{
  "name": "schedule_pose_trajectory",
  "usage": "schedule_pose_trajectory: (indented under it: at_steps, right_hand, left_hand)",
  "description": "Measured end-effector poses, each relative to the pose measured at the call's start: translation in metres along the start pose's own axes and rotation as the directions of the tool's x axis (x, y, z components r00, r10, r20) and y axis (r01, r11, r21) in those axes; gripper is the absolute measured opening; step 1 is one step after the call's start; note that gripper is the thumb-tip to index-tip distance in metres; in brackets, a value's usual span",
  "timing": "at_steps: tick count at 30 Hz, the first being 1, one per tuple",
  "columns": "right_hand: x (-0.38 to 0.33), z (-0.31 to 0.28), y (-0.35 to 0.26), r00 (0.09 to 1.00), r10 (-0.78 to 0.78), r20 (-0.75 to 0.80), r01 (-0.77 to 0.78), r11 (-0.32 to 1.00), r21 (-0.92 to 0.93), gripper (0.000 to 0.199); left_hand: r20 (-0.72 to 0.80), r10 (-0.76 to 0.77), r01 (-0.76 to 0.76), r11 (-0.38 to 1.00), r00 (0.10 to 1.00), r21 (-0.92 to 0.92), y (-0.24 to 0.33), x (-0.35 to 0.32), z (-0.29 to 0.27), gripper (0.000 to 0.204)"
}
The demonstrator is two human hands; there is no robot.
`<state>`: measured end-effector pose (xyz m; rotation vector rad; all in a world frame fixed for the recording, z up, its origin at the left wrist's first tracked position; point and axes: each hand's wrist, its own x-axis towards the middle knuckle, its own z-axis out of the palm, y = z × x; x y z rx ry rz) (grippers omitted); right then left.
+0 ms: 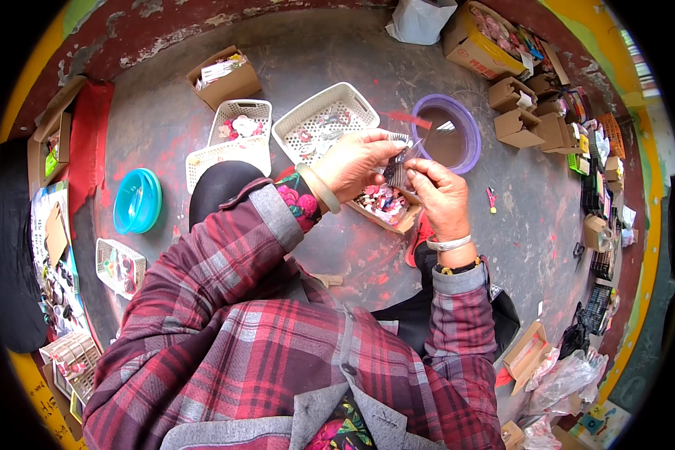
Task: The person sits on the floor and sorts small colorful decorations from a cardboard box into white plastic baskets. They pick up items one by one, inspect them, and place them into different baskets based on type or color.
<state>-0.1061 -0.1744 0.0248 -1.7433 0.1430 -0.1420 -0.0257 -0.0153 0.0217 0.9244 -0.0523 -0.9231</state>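
white baskets (324, 120), purple basin (448, 133) — blue bowl (136, 200)

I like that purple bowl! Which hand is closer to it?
Right. The right hand is just below and beside the purple bowl; the left hand is farther off, on its left side.

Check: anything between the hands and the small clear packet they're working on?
Nothing visible. Both the left hand and the right hand already pinch the small clear packet between their fingertips, above the open cardboard box of small pink pieces. No other thing sits between them.
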Motion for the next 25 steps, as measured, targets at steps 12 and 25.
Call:
schedule_pose_trajectory:
  at_steps: [12,25]
  right_hand:
    - [0.002,-0.002,0.004,0.951,0.26,0.166,-0.285,0.946,0.156,0.014]
    - [-0.003,0.026,-0.009,0.877,-0.481,0.001,0.391,0.712,-0.583,0.02]
  left_hand:
    - [0.088,0.12,-0.109,0.987,0.989,-0.119,-0.001,0.005,-0.002,0.024]
    - [-0.094,0.119,-0.116,0.992,0.988,0.046,-0.016,0.006,0.003,0.019]
